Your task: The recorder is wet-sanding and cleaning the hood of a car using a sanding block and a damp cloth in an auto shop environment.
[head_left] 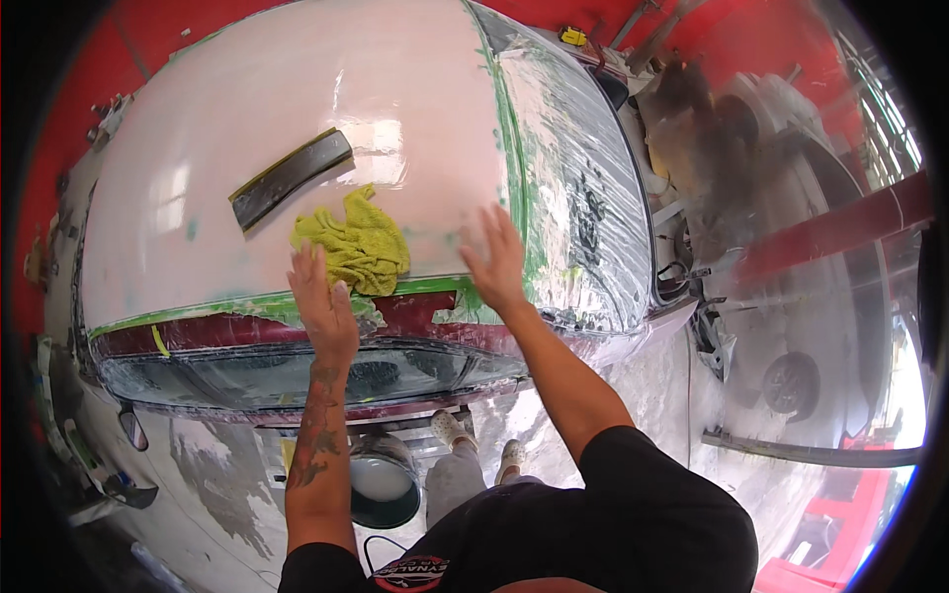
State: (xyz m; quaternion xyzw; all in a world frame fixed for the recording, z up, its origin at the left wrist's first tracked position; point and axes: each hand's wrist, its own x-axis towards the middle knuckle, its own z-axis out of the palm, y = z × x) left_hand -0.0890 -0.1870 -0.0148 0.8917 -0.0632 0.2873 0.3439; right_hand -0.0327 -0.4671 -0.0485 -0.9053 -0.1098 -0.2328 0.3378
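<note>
Car roof (297, 128): pale pink, glossy, fills the upper left and centre; edged with green masking tape (198, 311) along its near border, dark red bodywork showing below the tape.

Sanding block (290, 178): long, dark, flat, lies diagonally on the roof, up and left of the cloth, apart from both hands.

Left hand (321, 301): palm down, fingers spread and extended, clamped on nothing; rests on the roof's near edge, fingertips touching the lower left edge of the cloth.

Yellow cloth (356, 245): crumpled, lies on the roof just above the taped edge, between the two hands, nearer the left one.

Bucket (384, 484): round, dark-rimmed, stands on the floor below the car, beside the person's shoes.

Right hand (494, 262): flat on the roof, fingers apart and straight, holding nothing; right of the cloth, not touching it.

Plastic sheeting (578, 217): clear, wrinkled, covers the glass right of the roof, taped along its edge.
</note>
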